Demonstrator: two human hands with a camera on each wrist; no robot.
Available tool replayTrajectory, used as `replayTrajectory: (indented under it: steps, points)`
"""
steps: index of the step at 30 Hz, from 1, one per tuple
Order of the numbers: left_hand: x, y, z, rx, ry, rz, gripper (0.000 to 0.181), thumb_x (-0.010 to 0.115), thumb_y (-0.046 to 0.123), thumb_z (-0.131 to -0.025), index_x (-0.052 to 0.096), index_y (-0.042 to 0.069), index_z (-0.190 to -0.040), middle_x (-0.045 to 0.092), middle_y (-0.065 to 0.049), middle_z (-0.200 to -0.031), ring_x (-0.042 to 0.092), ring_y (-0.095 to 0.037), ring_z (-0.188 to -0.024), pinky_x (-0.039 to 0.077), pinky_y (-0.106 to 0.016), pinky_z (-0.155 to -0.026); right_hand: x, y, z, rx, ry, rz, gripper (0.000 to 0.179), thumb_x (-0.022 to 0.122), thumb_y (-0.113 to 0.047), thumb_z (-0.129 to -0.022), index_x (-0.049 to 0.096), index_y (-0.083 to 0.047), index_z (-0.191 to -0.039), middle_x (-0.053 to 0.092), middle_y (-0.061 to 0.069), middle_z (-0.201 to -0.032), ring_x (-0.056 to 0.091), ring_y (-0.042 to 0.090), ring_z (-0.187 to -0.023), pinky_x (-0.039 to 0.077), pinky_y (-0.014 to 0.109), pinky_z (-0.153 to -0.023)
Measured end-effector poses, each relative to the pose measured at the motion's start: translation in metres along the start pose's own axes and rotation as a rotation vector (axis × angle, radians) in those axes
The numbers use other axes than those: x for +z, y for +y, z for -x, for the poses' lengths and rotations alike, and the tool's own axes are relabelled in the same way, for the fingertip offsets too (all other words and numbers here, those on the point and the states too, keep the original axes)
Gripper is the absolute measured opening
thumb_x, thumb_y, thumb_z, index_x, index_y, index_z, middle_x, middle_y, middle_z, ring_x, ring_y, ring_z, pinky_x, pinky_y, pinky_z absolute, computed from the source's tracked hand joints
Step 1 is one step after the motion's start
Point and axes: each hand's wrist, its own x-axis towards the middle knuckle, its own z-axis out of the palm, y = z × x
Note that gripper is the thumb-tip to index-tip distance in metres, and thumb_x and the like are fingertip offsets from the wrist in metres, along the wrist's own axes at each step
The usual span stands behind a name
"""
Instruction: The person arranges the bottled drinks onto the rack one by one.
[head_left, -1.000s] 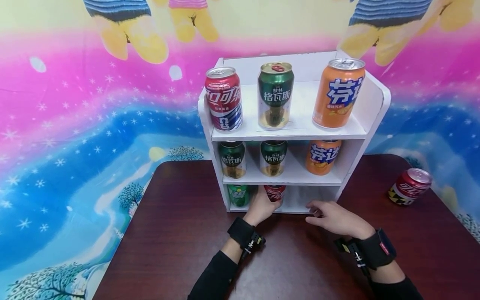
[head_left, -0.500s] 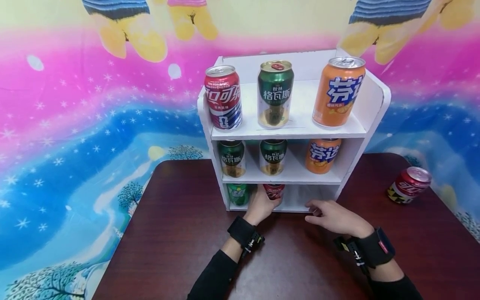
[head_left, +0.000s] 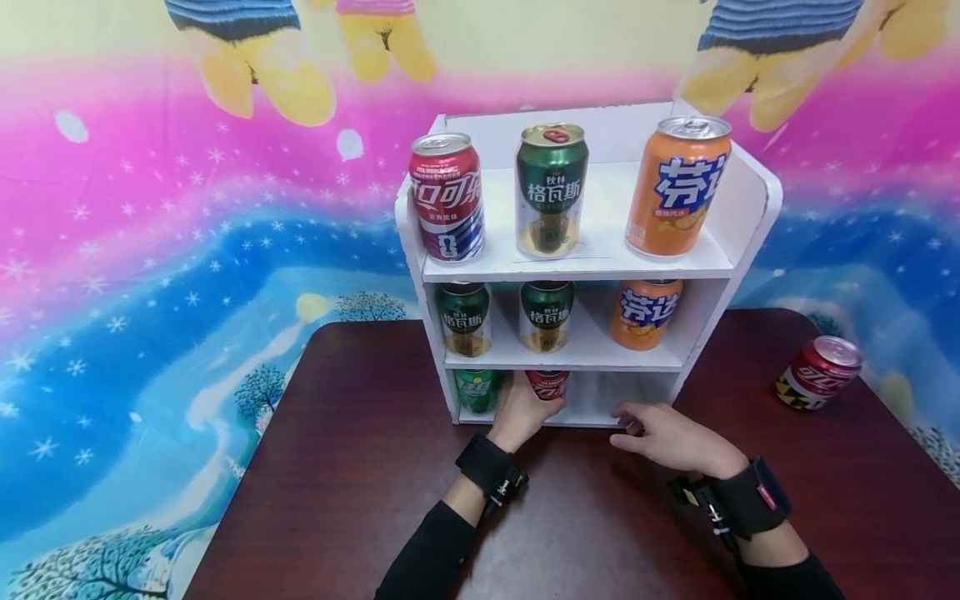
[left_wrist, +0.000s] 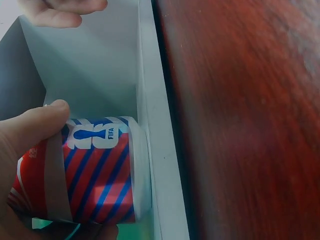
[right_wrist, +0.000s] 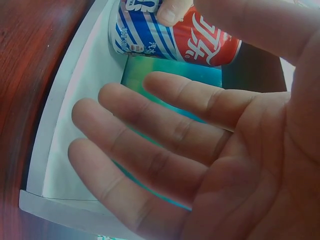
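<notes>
On the bottom shelf of the white rack (head_left: 577, 273), my left hand (head_left: 521, 414) grips a red cola can (head_left: 548, 384) with blue stripes low on its side. In the left wrist view the thumb lies across the cola can (left_wrist: 100, 170), whose base stands on the shelf board close behind its front lip. Fingers on its far side are mostly hidden. My right hand (head_left: 667, 433) hovers at the front of the bottom shelf's right part, holding nothing. Its fingers spread loosely in the right wrist view, palm (right_wrist: 240, 165) toward the camera.
A green can (head_left: 476, 390) stands at the bottom left. Two kvass cans and an orange can (head_left: 647, 314) fill the middle shelf. On top are a cola can (head_left: 447, 197), a kvass can (head_left: 552, 191) and an orange can (head_left: 678, 187). Another cola can (head_left: 819, 372) stands on the table's right.
</notes>
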Motion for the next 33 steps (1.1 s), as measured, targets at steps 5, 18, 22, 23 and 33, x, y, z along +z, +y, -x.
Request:
replayTrajectory:
  steps: [5,18,22,23,33]
  points:
    - [-0.003,0.001,0.0,-0.026,-0.043,0.0,0.08,0.08,0.023,-0.076,0.033,0.005,-0.138,0.055,-0.011,-0.119,0.056,-0.024,-0.105,0.047,-0.036,-0.084,0.001,-0.001,0.001,0.011,-0.007,-0.004,0.049,0.065,-0.034,-0.09,0.057,0.003,-0.121,0.064,0.008,-0.104,0.06,0.016,-0.089,0.051,0.038,-0.075]
    - [-0.009,-0.001,0.002,-0.057,-0.137,0.057,0.075,0.078,0.021,-0.079,0.034,0.009,-0.138,0.054,-0.009,-0.122,0.054,-0.023,-0.11,0.045,-0.038,-0.089,0.001,-0.002,0.001,0.013,-0.017,-0.014,0.048,0.064,-0.034,-0.09,0.058,0.003,-0.121,0.064,0.005,-0.103,0.06,0.016,-0.088,0.051,0.036,-0.074]
    - [-0.011,-0.002,0.002,-0.06,-0.148,0.06,0.075,0.077,0.021,-0.079,0.034,0.009,-0.139,0.053,-0.009,-0.123,0.054,-0.023,-0.111,0.045,-0.038,-0.09,0.001,-0.002,0.001,0.014,-0.016,-0.012,0.048,0.064,-0.034,-0.09,0.058,0.003,-0.121,0.064,0.006,-0.103,0.06,0.016,-0.089,0.051,0.037,-0.075]
    - [-0.011,-0.002,0.002,-0.06,-0.149,0.058,0.074,0.077,0.021,-0.079,0.034,0.009,-0.138,0.053,-0.009,-0.123,0.054,-0.023,-0.111,0.045,-0.038,-0.09,0.002,-0.003,0.001,0.017,-0.017,-0.013,0.048,0.064,-0.034,-0.09,0.058,0.003,-0.121,0.064,0.006,-0.103,0.06,0.016,-0.089,0.051,0.037,-0.075]
    - [-0.01,0.006,0.008,-0.017,-0.091,0.024,0.079,0.078,0.018,-0.079,0.03,0.004,-0.14,0.054,-0.015,-0.123,0.055,-0.027,-0.112,0.045,-0.039,-0.09,-0.002,0.0,0.006,0.009,-0.002,-0.026,0.049,0.064,-0.034,-0.09,0.057,0.004,-0.12,0.064,0.007,-0.104,0.061,0.017,-0.089,0.051,0.037,-0.075]
